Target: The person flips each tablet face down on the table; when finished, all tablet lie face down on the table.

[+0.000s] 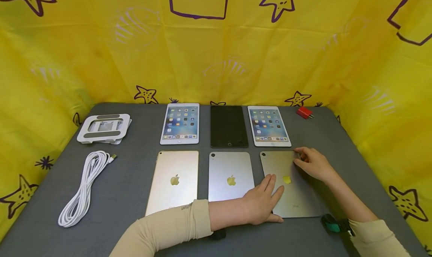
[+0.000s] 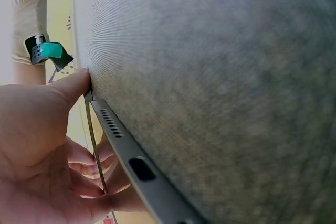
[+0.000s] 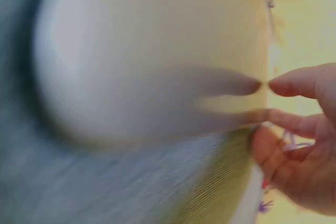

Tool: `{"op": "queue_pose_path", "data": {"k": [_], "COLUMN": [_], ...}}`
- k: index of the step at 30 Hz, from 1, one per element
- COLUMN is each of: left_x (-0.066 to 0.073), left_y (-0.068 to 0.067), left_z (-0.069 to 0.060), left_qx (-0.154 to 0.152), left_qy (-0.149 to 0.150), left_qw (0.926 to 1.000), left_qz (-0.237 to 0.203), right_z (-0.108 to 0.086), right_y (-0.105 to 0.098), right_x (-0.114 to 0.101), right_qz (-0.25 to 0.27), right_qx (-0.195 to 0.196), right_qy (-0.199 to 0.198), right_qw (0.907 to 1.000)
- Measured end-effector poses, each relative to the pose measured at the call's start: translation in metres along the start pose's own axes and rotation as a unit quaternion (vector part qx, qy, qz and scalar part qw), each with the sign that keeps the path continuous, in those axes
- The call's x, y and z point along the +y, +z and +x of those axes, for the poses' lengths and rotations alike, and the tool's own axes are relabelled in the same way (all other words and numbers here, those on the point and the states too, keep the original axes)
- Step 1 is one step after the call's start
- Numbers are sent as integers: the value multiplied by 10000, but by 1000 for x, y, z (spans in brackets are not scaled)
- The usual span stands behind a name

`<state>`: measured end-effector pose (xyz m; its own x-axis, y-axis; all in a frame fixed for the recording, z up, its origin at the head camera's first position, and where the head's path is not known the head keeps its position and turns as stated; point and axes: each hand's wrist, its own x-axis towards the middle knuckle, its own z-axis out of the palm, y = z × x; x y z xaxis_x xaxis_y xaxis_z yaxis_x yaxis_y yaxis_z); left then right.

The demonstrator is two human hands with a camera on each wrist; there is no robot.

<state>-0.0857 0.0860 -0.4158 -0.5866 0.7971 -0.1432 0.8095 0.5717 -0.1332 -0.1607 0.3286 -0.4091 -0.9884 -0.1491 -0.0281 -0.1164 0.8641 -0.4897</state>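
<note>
My left hand [image 1: 263,202] reaches over the bottom of a silver tablet [image 1: 230,176] to the grey tablet [image 1: 290,185] on the right. Its fingers are fairly straight and rest by that tablet's left edge, with the thumb near the bottom corner. At the grey tablet's upper right corner, my right hand [image 1: 314,163] holds the edge with curled fingers and thumb. The right wrist view shows its fingertips [image 3: 281,85] at the edge of the pale back. A gold tablet [image 1: 174,178] lies face down farther left.
Behind are two lit white tablets [image 1: 180,123] [image 1: 269,125] with a dark-screened tablet [image 1: 228,125] between them. A red charger plug [image 1: 305,113] sits at the back right. On the left lie a white folding stand [image 1: 104,128] and a coiled white cable [image 1: 82,189].
</note>
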Motion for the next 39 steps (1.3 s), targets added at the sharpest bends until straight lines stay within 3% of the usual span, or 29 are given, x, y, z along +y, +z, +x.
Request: {"op": "queue_pose_path", "data": {"k": [4,7,10,12,13,15,18,19,23,24,26,28,30,32,35,39], "left_x": [-12,-30,-57,-80,-92,-116,-152,-163,-205,-214,-232,-246,-258,-267,-275,-281], "left_y": [-4,-8,-12,-15,-16,-16,-13,-12,-5,-1,6,14,22,30,40,48], "left_z": [0,0,-3,-9,-13,-21,-37,-43,-67,-73,-83,-91,-98,-104,-110,-114], "left_qx": [-28,221,920,1593,1957,2762,3744,3980,4537,4592,4538,4321,3972,3593,3284,3053], "left_qy": [61,82,-81,-402,-594,-1018,-1752,-2019,-3111,-3351,-3782,-4089,-4292,-4405,-4335,-4034], "left_qw": [9979,9875,9639,9340,9139,8633,7661,7324,6036,5790,5458,5255,5142,5088,5055,5065], "left_qz": [-643,-1559,-2496,-3173,-3507,-4099,-4922,-5142,-5771,-5845,-5943,-6082,-6274,-6465,-6699,-6982], "right_z": [6,14,26,36,41,51,65,69,88,93,100,107,113,119,126,135], "right_y": [3,9,19,28,32,41,55,60,82,88,98,108,117,124,133,142], "right_x": [-13,-31,-55,-73,-82,-102,-131,-141,-176,-184,-197,-209,-219,-226,-235,-243], "right_qz": [-113,211,941,1562,1842,2492,3588,3958,5393,5632,6017,6273,6485,6651,6839,6950], "right_qx": [307,662,941,1036,1066,1023,742,616,125,27,-97,-215,-297,-343,-372,-402], "right_qy": [-248,-441,-608,-680,-665,-573,-289,-209,102,144,239,312,389,482,622,787], "right_qw": [9992,9966,9892,9799,9748,9613,9300,9160,8419,8262,7983,7779,7596,7444,7260,7135]}}
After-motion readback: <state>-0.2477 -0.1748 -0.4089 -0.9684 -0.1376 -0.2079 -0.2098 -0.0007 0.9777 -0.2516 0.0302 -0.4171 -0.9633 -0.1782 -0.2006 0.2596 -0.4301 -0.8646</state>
